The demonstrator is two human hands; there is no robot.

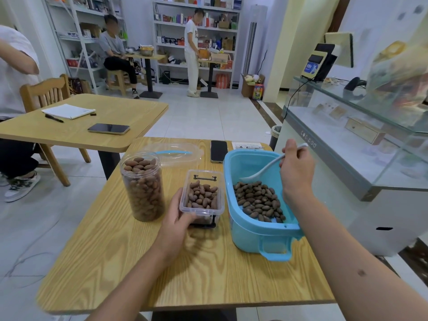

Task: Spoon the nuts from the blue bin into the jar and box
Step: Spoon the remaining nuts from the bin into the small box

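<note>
My two bare forearms reach forward from the bottom edge. My left hand [178,216] is cupped with the thumb uppermost — fingers wrapped around what it grips. My right hand [296,170] is raised higher, wrist bent, back of the hand toward me — fingers curled in a pinch above the forearm.

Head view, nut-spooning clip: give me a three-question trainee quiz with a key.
1. True or false: the jar is nearly full of nuts.
2. Which hand holds the white spoon? A) left B) right
3. Fill in: the left hand grips the clear ____.

Key:
1. True.
2. B: the right hand holds it over the blue bin.
3. Box.
</note>
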